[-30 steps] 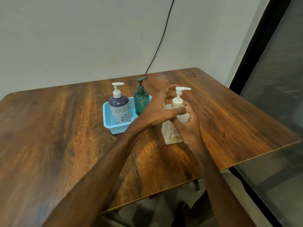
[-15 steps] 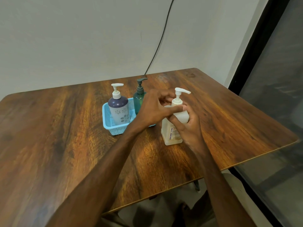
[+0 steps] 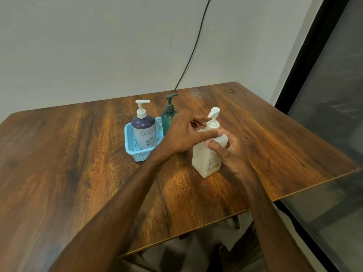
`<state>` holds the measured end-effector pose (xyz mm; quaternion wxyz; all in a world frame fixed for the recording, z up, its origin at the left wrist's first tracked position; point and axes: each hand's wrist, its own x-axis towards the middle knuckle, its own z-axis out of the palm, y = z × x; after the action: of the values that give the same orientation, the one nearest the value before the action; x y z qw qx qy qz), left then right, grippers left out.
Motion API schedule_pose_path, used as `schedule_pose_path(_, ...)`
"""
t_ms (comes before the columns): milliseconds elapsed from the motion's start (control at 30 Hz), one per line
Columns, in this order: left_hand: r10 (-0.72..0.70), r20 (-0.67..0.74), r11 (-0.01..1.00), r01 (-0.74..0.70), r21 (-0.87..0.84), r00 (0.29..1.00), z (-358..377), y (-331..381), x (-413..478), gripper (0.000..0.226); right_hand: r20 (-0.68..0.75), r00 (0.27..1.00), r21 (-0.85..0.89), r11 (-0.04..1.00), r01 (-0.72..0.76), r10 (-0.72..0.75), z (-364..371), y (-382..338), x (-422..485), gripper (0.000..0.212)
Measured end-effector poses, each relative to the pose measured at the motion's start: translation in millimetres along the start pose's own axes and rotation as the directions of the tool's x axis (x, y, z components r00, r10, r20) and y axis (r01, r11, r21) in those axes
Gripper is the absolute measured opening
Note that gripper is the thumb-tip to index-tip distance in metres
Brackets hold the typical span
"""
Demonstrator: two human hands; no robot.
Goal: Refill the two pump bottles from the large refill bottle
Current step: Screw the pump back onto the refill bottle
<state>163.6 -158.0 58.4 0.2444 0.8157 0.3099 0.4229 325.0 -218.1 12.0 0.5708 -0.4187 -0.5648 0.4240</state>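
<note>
Large cream rectangular plastic refill bottle [image 3: 206, 160] w/ white pump stands upright on the dark wood-grain worktop [image 3: 78, 173], just right of a light-blue mesh plastic basket [image 3: 130, 146]. Right hand [image 3: 228, 152] wraps its body; left hand [image 3: 184, 134] fingers pinch round the pump collar. In the basket: purple-and-white pump bottle [image 3: 144, 132] & teal pump bottle [image 3: 168, 116], both upright.

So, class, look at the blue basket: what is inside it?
Inside the blue basket stand two pump bottles: a white one with a purple top and a green one. The left hand covers the basket's right part, so anything more there is hidden.
</note>
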Motion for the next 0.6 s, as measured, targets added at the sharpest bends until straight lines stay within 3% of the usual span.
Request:
schedule_pose_path(133,0.049,0.369,0.995,-0.012,-0.102,0.928,-25.5,-1.0,13.3,0.031,0.018,0.998,0.015,0.998,-0.061,0.060,-3.8,2.2,4.4,0.035)
schedule_pose_path(200,0.014,0.458,0.995,0.035,-0.097,0.889,-26.4,-2.3,13.9,0.039,0.022,0.997,0.028,0.997,-0.070,0.069,-5.0,4.5,5.1,0.031)
schedule_pose_path(267,-0.096,0.397,0.993,0.113,-0.021,0.913,-15.5,-2.3,8.8,0.059,0.013,0.998,0.028,0.998,-0.054,0.054,-4.2,4.6,3.2,0.031)
schedule_pose_path(300,-0.133,0.284,0.991,0.130,0.028,0.950,-8.1,-1.3,4.5,0.066,0.006,0.999,0.031,0.998,-0.049,0.049,-4.4,5.4,2.5,0.032)
schedule_pose_path(400,-0.054,-0.040,0.998,0.054,-0.010,0.998,7.3,-2.1,-4.2,0.045,0.019,0.999,0.028,0.999,-0.038,0.037,-3.6,5.0,0.8,0.034)
schedule_pose_path(500,0.042,0.006,0.998,-0.041,-0.045,0.999,-0.3,3.2,0.0,0.022,0.021,0.999,0.015,0.999,-0.040,0.040,-4.6,6.3,1.1,0.044)
schedule_pose_path(600,0.089,0.139,0.996,-0.087,-0.023,0.986,-11.4,7.2,7.4,0.020,-0.010,0.999,-0.018,0.999,-0.051,0.051,-4.8,3.7,1.1,0.040)
